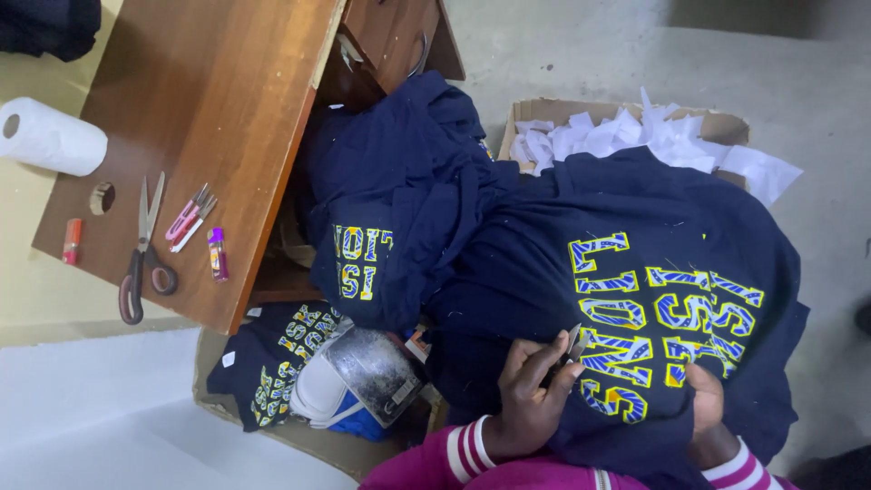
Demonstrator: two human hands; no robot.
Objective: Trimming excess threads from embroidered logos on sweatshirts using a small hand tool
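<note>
Navy sweatshirt (635,227) with yellow-and-blue patterned lettering, spread over the lap in the near right of the scene, printed side up, lettering running toward the near edge. Left hand (526,395) resting on the near part of the lettering, fingers curled and pinching a small metal thread snipper (573,343), its tip lying against the print. Right hand (706,399) just to the right of it, pressed flat on the fabric at the near edge of the lettering, fingers bent over the cloth; whether pinching the cloth or only holding it down, impossible to tell. Pink sleeves with white stripes at both wrists. To the left, touching the first garment, a heap of further navy sweatshirts (390,191) with the same print. Far right, behind the lap, a cardboard box (544,113) full of white paper scraps (653,136). Near left, on the floor, another cardboard box (213,399) holding folded navy garments, with a grey-soled iron (372,372) lying on top. Far left, a wooden table (209,82) bearing scissors (141,259), a pink snipper (186,218), a purple lighter (218,254), an orange lighter (72,241) and a roll of white paper (50,136).
</note>
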